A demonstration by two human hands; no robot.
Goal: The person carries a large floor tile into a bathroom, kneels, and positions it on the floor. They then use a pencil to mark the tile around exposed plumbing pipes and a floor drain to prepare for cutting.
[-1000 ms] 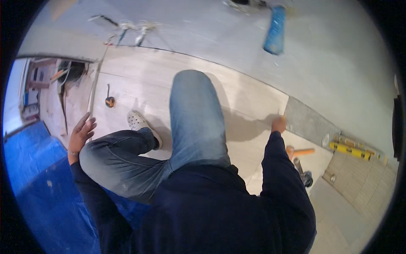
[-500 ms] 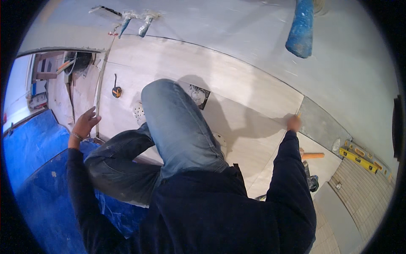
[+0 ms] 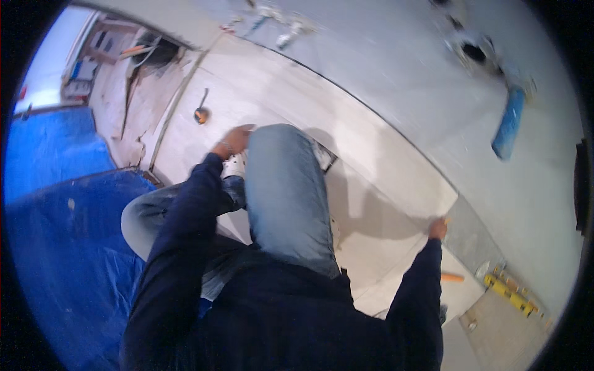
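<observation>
My right hand (image 3: 438, 229) reaches out to the right, closed, at the border between the pale floor tile (image 3: 377, 154) and a grey strip of bare floor (image 3: 473, 234). A small yellowish tip shows at its fingers; its kind is too small to tell. My left hand (image 3: 235, 141), slightly blurred, is beside my raised knee (image 3: 281, 148), above a white shoe with holes (image 3: 234, 166). Its fingers stretch toward the knee and nothing shows in them. A black and orange tape measure (image 3: 201, 115) lies on the tile beyond this hand.
A blue pipe (image 3: 509, 123) and a hole with rough edges (image 3: 475, 52) stand out from the grey wall. Right of me lie an orange handle (image 3: 452, 277) and a yellow spirit level (image 3: 510, 295). Blue sheeting (image 3: 74, 247) spreads on the left. A dark opening (image 3: 334, 162) cuts the tiles.
My left hand has swung from the left floor edge inward to my knee. The view has turned, while my right hand stays by the tile's edge.
</observation>
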